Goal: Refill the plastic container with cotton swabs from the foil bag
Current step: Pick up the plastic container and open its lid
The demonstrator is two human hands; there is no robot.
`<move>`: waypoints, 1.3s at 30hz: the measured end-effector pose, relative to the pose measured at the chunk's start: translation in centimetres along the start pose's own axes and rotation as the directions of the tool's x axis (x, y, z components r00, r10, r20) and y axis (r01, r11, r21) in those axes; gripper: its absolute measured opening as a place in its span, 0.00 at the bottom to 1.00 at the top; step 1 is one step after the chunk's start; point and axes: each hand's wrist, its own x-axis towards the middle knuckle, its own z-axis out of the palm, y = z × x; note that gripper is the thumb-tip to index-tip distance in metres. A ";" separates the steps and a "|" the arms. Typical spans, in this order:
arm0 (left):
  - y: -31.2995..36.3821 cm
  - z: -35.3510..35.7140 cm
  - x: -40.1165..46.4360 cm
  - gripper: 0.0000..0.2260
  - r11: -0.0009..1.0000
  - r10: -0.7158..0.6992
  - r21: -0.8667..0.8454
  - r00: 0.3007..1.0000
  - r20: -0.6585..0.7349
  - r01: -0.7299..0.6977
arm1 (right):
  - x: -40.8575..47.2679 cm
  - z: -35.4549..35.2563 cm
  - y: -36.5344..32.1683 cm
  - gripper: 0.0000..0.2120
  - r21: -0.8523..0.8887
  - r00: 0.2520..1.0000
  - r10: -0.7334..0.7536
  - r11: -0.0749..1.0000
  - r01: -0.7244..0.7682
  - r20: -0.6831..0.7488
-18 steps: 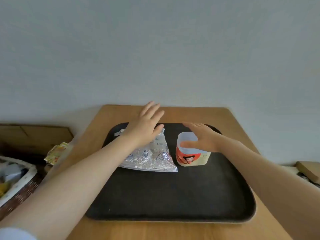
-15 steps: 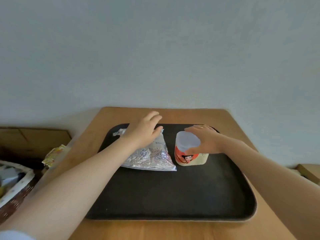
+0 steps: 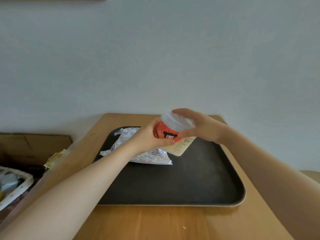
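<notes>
Both hands are holding the small plastic container [image 3: 170, 135], a tilted tub with an orange cartoon label and a cream lower part, lifted above the far half of the dark rectangular tray [image 3: 181, 184]. The left hand [image 3: 149, 137] is wrapping its fingers [image 3: 166, 142] around the labelled body from the near left side, closed on it. The right hand [image 3: 202, 127] is gripping the translucent white lid [image 3: 174, 121] at the container's upper end, thumb under the rim and fingers curled over the top. The lid is sitting on the container; whether it is loosened cannot be told. The crinkled silver foil bag [image 3: 149, 155] with blue printed marks is lying flat on the tray's far left part, partly beneath the left forearm and just below the raised container. The tray is resting on the wooden tabletop [image 3: 155, 224]. Left of the tray, beyond the tabletop's edge, a woven basket [image 3: 15, 189] is sitting.
</notes>
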 end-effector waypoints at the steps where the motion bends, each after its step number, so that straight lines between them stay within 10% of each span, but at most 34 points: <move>1: 0.1 -0.1 -0.2 0.26 1.000 0.015 -0.002 1.000 0.015 -0.015 | 0.0 0.1 -0.2 0.31 0.031 1.000 -0.014 0.999 0.013 0.022; 8: -1.2 -2.0 -1.4 0.31 0.995 -0.005 0.096 0.996 0.087 -0.003 | -0.2 -1.1 -0.8 0.15 0.229 0.990 0.004 0.973 -0.037 0.142; 10: -1.5 -1.7 -1.5 0.32 0.994 -0.030 0.111 0.995 0.099 0.019 | 0.7 -1.0 -0.4 0.14 0.210 0.987 0.115 0.973 -0.090 -0.111; 14: -2.3 -0.4 -1.1 0.34 0.986 -0.078 0.149 0.995 0.065 0.068 | 1.9 -0.1 0.2 0.12 -0.154 0.717 0.071 0.958 -0.244 -0.694; 20: -1.1 2.2 -0.2 0.13 0.997 -0.032 0.066 0.997 0.071 0.027 | -0.8 2.6 -1.6 0.10 -0.192 0.998 0.018 0.981 -0.030 -0.061; 24: -1.4 3.0 0.1 0.18 0.980 -0.037 0.198 0.989 0.142 0.008 | -1.3 2.2 0.6 0.04 -0.303 0.996 0.035 0.951 -0.058 -0.082; 30: -5.4 1.7 -0.6 0.30 0.574 0.008 0.799 0.976 0.216 -0.182 | -2.1 3.0 4.3 0.09 -0.607 0.978 0.187 0.768 -0.203 -0.091; 39: -7.4 -0.3 -2.0 0.17 0.196 0.298 0.963 0.947 0.122 -0.185 | -1.3 6.0 3.8 0.14 -0.722 0.960 -0.042 0.668 -0.179 -0.277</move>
